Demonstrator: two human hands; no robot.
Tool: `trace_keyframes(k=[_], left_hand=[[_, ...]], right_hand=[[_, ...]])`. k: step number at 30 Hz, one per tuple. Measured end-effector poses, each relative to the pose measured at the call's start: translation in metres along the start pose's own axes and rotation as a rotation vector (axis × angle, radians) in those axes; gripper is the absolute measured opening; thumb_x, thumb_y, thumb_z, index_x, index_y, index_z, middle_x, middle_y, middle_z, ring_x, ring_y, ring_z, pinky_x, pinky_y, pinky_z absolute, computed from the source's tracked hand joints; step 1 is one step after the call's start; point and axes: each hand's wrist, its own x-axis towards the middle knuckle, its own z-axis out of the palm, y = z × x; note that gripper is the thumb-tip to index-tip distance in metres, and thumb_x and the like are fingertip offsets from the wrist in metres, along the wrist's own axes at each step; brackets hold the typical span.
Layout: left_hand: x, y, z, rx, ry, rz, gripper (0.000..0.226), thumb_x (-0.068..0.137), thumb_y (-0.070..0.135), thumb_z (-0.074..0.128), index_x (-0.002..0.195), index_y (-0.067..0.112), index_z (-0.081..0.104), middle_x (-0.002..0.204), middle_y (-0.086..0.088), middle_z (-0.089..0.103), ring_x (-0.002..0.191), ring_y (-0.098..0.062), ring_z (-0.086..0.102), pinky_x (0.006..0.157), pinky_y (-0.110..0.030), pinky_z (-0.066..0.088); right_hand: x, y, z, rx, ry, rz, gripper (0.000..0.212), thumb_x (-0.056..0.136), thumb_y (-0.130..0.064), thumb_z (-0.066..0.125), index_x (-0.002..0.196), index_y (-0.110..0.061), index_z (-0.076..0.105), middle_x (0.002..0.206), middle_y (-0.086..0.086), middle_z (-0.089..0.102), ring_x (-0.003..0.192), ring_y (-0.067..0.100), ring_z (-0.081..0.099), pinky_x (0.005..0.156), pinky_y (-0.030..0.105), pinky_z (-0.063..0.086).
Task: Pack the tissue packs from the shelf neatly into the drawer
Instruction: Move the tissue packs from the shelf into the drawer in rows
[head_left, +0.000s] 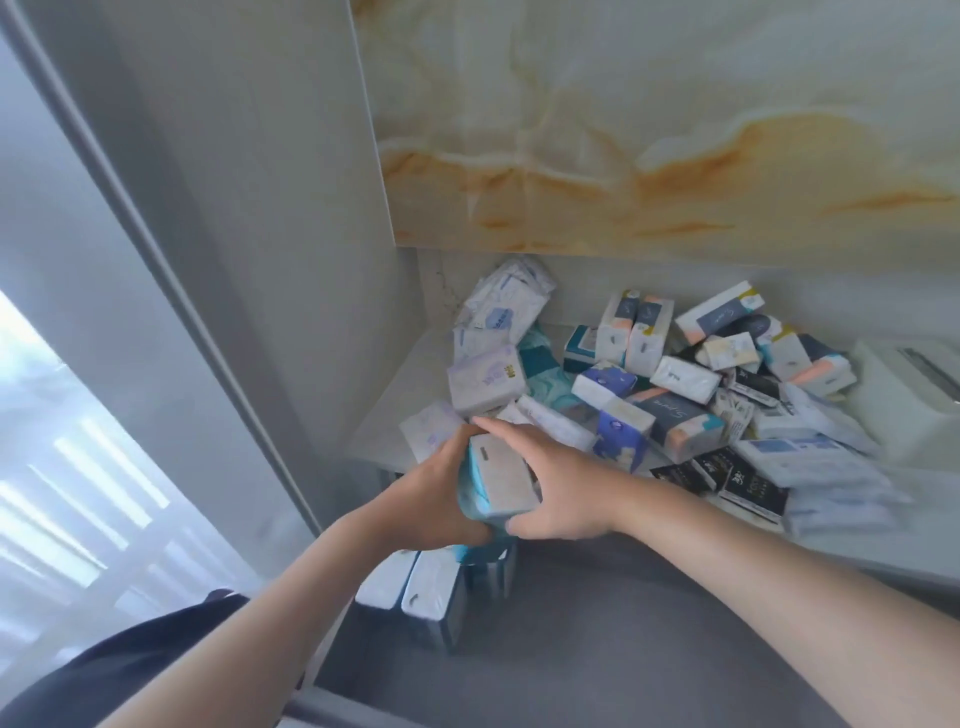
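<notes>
Tissue pack (501, 480) clasped betw. my L hand (434, 501) & R hand (563, 493), at shelf (410, 384) edge, over drawer (649, 623) far-left corner. Step: transfer. Next, prob.: lower it upright beside standing row (415, 592), edges flush.

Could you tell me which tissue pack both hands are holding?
The teal-edged pack, held between left hand and right hand; no other pack is gripped.
</notes>
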Motion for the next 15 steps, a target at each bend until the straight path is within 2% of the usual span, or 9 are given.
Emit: trace_keyframes(k=[2, 4, 5, 7, 8, 10, 13, 15], left_hand=[[-0.007, -0.006, 0.001, -0.044, -0.099, -0.061, 0.097, 0.064, 0.023, 0.085, 0.139, 0.035, 0.025, 0.119, 0.018, 0.052, 0.108, 0.007, 0.052, 0.088, -0.009, 0.044], [-0.014, -0.016, 0.003, -0.052, -0.154, -0.126, 0.105, 0.061, 0.033, 0.088, 0.142, 0.04, 0.022, 0.129, 0.019, 0.047, 0.118, 0.001, 0.049, 0.098, -0.021, 0.047], [-0.017, -0.023, 0.005, -0.033, -0.176, -0.153, 0.108, 0.059, 0.039, 0.089, 0.143, 0.042, 0.02, 0.133, 0.019, 0.045, 0.122, -0.002, 0.048, 0.1, -0.026, 0.047], [-0.023, -0.037, 0.01, 0.05, -0.216, -0.186, 0.107, 0.061, 0.041, 0.088, 0.145, 0.042, 0.022, 0.135, 0.017, 0.043, 0.124, -0.006, 0.047, 0.102, -0.03, 0.045], [-0.026, -0.044, 0.013, 0.111, -0.237, -0.193, 0.102, 0.065, 0.038, 0.086, 0.146, 0.041, 0.024, 0.136, 0.016, 0.043, 0.124, -0.007, 0.047, 0.102, -0.03, 0.044], [-0.031, -0.058, 0.022, 0.259, -0.293, -0.21, 0.087, 0.076, 0.033, 0.079, 0.147, 0.038, 0.029, 0.142, 0.01, 0.042, 0.128, -0.013, 0.044, 0.105, -0.033, 0.041], [-0.039, -0.079, 0.038, 0.485, -0.435, -0.222, 0.071, 0.087, 0.035, 0.065, 0.149, 0.036, 0.031, 0.152, 0.004, 0.033, 0.139, -0.019, 0.031, 0.112, -0.04, 0.033], [-0.043, -0.091, 0.048, 0.588, -0.496, -0.215, 0.068, 0.09, 0.035, 0.062, 0.15, 0.034, 0.031, 0.154, 0.003, 0.027, 0.141, -0.02, 0.026, 0.113, -0.041, 0.033]], right_hand=[[0.001, -0.002, 0.011, -0.022, -0.007, 0.007, 0.107, 0.069, -0.037, 0.078, 0.152, -0.047, 0.011, 0.149, -0.013, 0.033, 0.134, 0.004, 0.037, 0.11, 0.024, 0.033], [0.0, -0.001, 0.019, -0.026, -0.029, 0.073, 0.108, 0.067, -0.042, 0.08, 0.153, -0.037, 0.016, 0.149, -0.009, 0.036, 0.133, 0.008, 0.04, 0.109, 0.026, 0.036], [0.0, 0.0, 0.023, -0.028, -0.052, 0.113, 0.107, 0.066, -0.042, 0.081, 0.153, -0.033, 0.019, 0.146, -0.008, 0.039, 0.128, 0.01, 0.045, 0.104, 0.026, 0.042], [-0.002, 0.004, 0.035, -0.021, -0.111, 0.187, 0.1, 0.066, -0.037, 0.083, 0.148, -0.029, 0.027, 0.133, -0.006, 0.047, 0.106, 0.017, 0.062, 0.082, 0.03, 0.057], [-0.004, 0.006, 0.041, -0.021, -0.145, 0.22, 0.095, 0.066, -0.035, 0.083, 0.144, -0.028, 0.03, 0.125, -0.007, 0.048, 0.092, 0.022, 0.068, 0.07, 0.033, 0.06], [-0.006, 0.012, 0.059, -0.06, -0.206, 0.269, 0.09, 0.065, -0.036, 0.082, 0.138, -0.028, 0.031, 0.117, -0.007, 0.047, 0.078, 0.025, 0.07, 0.059, 0.034, 0.059], [-0.004, 0.027, 0.092, -0.085, -0.212, 0.327, 0.095, 0.061, -0.043, 0.084, 0.138, -0.028, 0.031, 0.124, -0.003, 0.044, 0.091, 0.019, 0.063, 0.06, 0.028, 0.055], [-0.001, 0.032, 0.114, -0.073, -0.158, 0.338, 0.097, 0.059, -0.048, 0.084, 0.139, -0.033, 0.03, 0.125, -0.002, 0.041, 0.103, 0.018, 0.056, 0.072, 0.027, 0.049]])
